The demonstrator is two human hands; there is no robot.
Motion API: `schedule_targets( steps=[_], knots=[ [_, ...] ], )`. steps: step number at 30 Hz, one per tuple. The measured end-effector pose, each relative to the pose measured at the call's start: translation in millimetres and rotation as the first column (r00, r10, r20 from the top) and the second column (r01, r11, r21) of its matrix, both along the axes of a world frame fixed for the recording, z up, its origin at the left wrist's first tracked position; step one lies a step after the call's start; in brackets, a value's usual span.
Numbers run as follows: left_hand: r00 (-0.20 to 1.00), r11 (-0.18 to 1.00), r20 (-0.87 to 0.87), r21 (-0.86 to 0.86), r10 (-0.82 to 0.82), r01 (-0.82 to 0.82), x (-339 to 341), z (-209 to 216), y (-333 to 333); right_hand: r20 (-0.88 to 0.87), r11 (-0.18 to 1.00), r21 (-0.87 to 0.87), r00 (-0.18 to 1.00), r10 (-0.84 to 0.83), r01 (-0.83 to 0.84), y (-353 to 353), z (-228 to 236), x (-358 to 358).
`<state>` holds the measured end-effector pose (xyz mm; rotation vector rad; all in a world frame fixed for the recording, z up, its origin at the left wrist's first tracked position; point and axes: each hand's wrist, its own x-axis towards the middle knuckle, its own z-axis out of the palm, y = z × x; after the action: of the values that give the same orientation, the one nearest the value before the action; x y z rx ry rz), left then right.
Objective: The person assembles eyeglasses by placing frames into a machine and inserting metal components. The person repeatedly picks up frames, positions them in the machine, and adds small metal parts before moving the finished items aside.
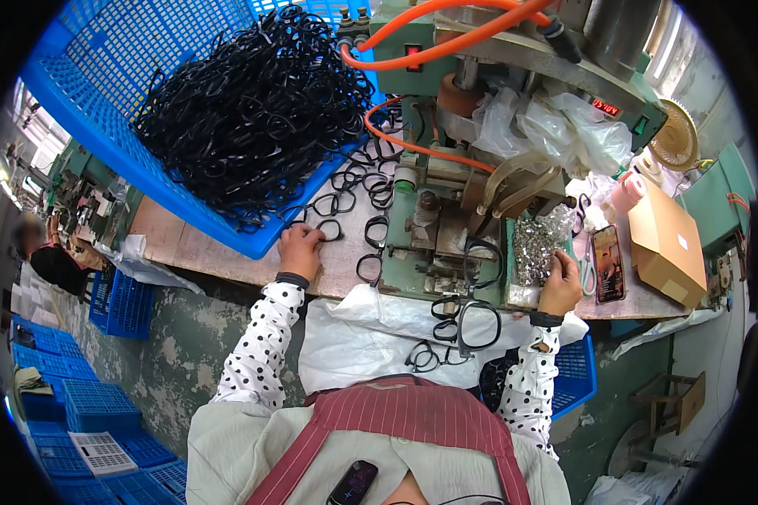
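Observation:
My left hand (301, 251) is at the table's front, left of the machine, its fingertips closed on the rim of a black glasses frame (340, 202). More black frames trail along the table beside it. My right hand (562, 286) has thumb and fingers pinched together over a tray of small shiny metal parts (532, 252); anything between the fingertips is too small to make out. Between my hands, a large black glasses frame (501, 325) sticks out from the front of the green press machine (404, 231). Several frames lie on white plastic sheeting (345, 337) at my lap.
A blue basket (101, 118) heaped with black frames (261, 118) stands at the back left. Orange hoses (446, 15) loop across the machine's top. Right of the tray are green-handled scissors (588, 271), a phone (608, 265) and a cardboard box (667, 244). Blue crates (101, 408) stand lower left.

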<state>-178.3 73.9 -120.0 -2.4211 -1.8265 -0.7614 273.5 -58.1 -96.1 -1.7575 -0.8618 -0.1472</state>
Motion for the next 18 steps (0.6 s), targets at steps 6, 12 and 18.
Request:
schedule_targets(
  steps=[6,12,18],
  knots=[
    [0.94,0.993,0.335,-0.083,-0.056,0.089,19.7,-2.7,-3.0,0.115,0.997,0.011,0.991,0.072,-0.073,-2.1,6.7,2.6],
    [0.619,0.959,0.785,-0.149,-0.034,0.242,74.6,60.0,-20.0,-0.222,0.938,0.113,0.911,0.346,-0.329,12.9,45.5,-32.4],
    [0.725,0.723,0.241,0.5,-0.645,0.477,139.1,130.0,-66.7,-0.324,0.835,0.198,0.77,0.55,-0.513,6.7,98.1,-80.3]
  ],
)
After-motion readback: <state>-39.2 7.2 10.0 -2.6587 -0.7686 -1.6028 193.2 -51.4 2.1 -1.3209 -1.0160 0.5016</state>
